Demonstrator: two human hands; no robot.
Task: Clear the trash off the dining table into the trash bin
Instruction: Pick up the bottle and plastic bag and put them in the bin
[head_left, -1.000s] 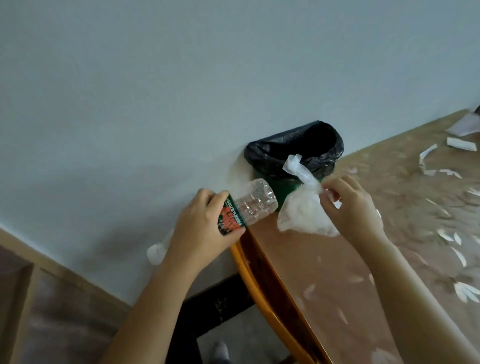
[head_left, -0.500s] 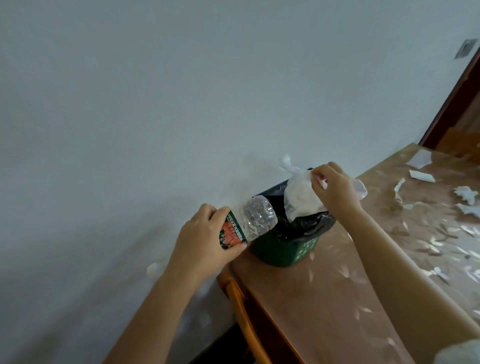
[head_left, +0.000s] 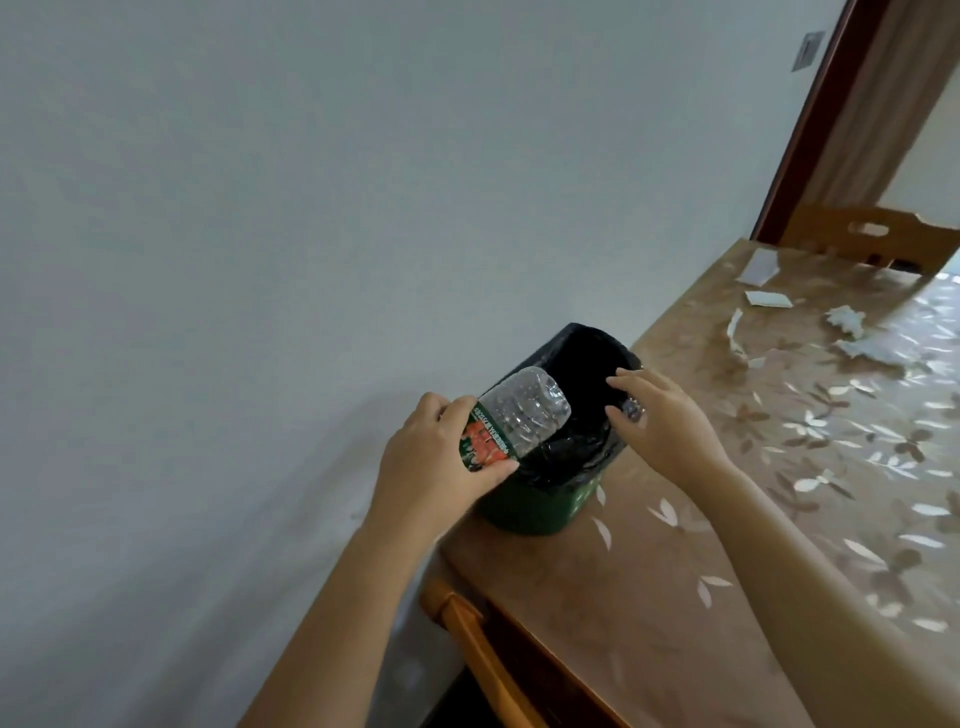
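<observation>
The desk (head_left: 675, 597) runs along the wall, and the trash bin (head_left: 540, 512) stands near its corner, green-sided, with a black liner (head_left: 587, 374) folded over the rim. My left hand (head_left: 431, 467) grips the crumpled plastic bottle (head_left: 524, 410) round its labelled end, with the clear base tilted up over the near-left edge of the bin's mouth. My right hand (head_left: 660, 415) hovers at the right rim with its fingers loose and spread, grasping nothing I can see.

To drop the bottle well, I judge I should carry it further over the opening so it clears the rim, tip the base down, then let go. The bin looks light, so my right hand could steady its rim. Paper scraps (head_left: 852, 343) lie well apart at the far end, not yet collected.

The bin's inside is all dark, so I cannot tell what lies in it. My palm hides the bottle's cap end. A small bluish glint by my right thumb is too blurred to name. The frame cuts off the desk's right side.
</observation>
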